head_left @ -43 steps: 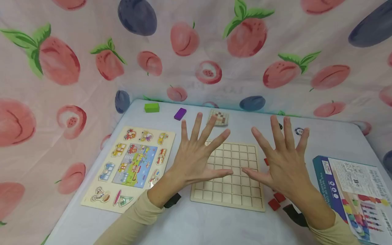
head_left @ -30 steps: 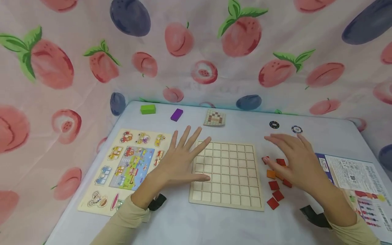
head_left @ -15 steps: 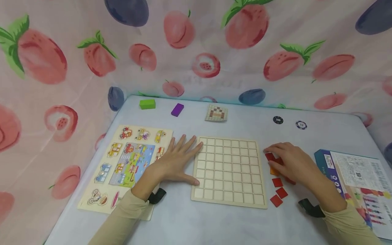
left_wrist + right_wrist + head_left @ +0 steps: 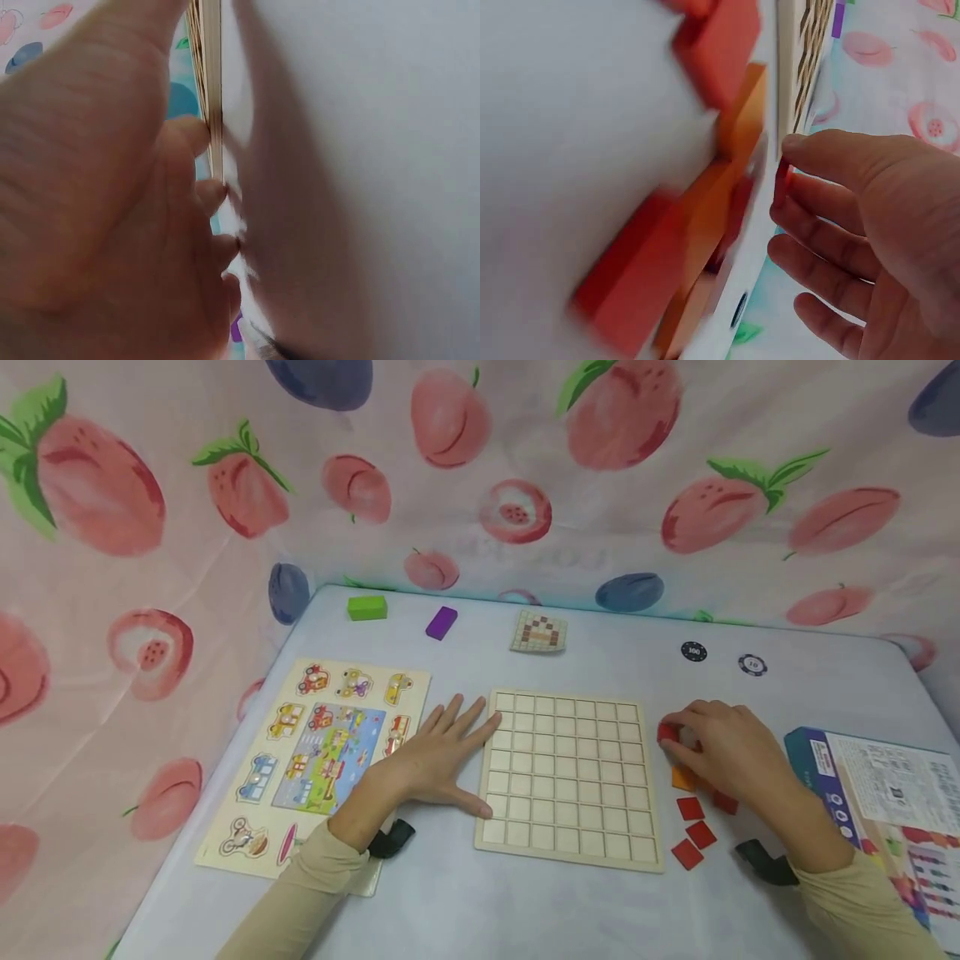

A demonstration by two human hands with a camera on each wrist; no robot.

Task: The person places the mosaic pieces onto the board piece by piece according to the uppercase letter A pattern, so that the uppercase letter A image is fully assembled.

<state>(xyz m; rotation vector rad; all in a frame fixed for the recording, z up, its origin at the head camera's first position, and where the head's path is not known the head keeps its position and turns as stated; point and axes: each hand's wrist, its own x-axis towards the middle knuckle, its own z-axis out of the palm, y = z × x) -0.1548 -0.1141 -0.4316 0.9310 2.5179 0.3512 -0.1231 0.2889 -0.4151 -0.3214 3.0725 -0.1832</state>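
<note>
My right hand (image 4: 727, 747) pinches a small red square tile (image 4: 781, 180) between thumb and forefinger, lifted above the table in the right wrist view. Below that hand lie loose orange tiles (image 4: 682, 777) and several red tiles (image 4: 687, 854), some partly hidden by it. To their left lies the wooden grid board (image 4: 573, 777), its squares bare. My left hand (image 4: 431, 764) is spread, with thumb and forefinger at the board's left edge. In the left wrist view its fingertips (image 4: 214, 196) reach down beside the board's edge.
A wooden vehicle puzzle board (image 4: 221, 835) lies partly under the left forearm. Along the back are a green block (image 4: 367, 608), a purple block (image 4: 442, 622), a pixel-pattern card (image 4: 538, 632) and two round chips (image 4: 693, 651). A printed box (image 4: 885, 777) lies at the right.
Both hands came down from a raised, spread pose. The left settled at the board's left edge; the right moved to the tiles and picked up a red one.
</note>
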